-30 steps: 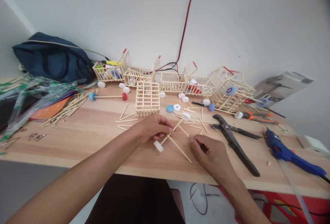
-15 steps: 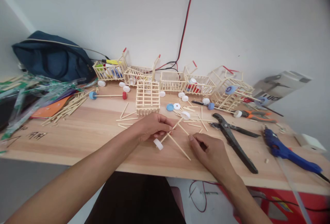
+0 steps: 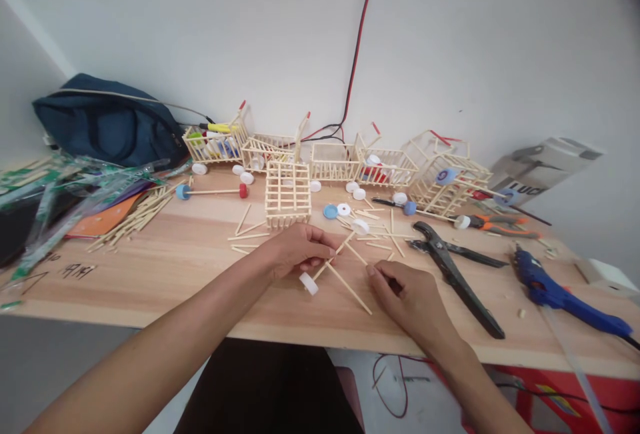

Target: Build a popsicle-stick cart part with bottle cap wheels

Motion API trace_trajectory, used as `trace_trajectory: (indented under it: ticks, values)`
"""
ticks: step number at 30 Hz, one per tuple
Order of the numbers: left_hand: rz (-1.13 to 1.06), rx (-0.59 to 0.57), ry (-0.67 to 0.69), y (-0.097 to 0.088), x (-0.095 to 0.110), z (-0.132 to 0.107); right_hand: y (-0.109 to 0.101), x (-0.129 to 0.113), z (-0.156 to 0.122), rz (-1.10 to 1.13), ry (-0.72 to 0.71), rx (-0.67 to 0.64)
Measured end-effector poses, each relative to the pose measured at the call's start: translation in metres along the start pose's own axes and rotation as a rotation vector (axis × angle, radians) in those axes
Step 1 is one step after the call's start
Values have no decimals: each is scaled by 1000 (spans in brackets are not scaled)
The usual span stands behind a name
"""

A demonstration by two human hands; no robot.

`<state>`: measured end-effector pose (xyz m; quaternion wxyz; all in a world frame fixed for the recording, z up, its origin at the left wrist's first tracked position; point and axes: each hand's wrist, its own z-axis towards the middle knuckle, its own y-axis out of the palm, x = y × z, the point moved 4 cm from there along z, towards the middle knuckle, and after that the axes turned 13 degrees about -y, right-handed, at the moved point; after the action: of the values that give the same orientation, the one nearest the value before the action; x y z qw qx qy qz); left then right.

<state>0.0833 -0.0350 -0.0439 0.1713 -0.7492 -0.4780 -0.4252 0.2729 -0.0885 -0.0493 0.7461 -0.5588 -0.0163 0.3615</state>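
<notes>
My left hand pinches a thin wooden stick with a white bottle cap on its near end, holding it low over the wooden table. A second loose stick lies slanted just right of it. My right hand rests on the table with fingers curled, its fingertips beside that stick; whether it holds anything is hidden. A small square stick cage stands just behind my left hand.
Several stick carts line the wall. Loose caps and sticks lie mid-table. Black pliers, orange-handled pliers and a blue glue gun lie at right. A blue bag, plastic wrappers and a stick pile sit left.
Both hands stay almost still on the stick and cap. The view has shifted slightly.
</notes>
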Motion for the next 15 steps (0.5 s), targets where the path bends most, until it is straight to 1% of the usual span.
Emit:
trace_trajectory:
  ticks: [8,15]
  values:
    - [-4,29,0,2,2,-4,0,0,1,-21,-3,-9]
    - [10,36,1,2,2,-2,1,1,0,-47,-8,-13]
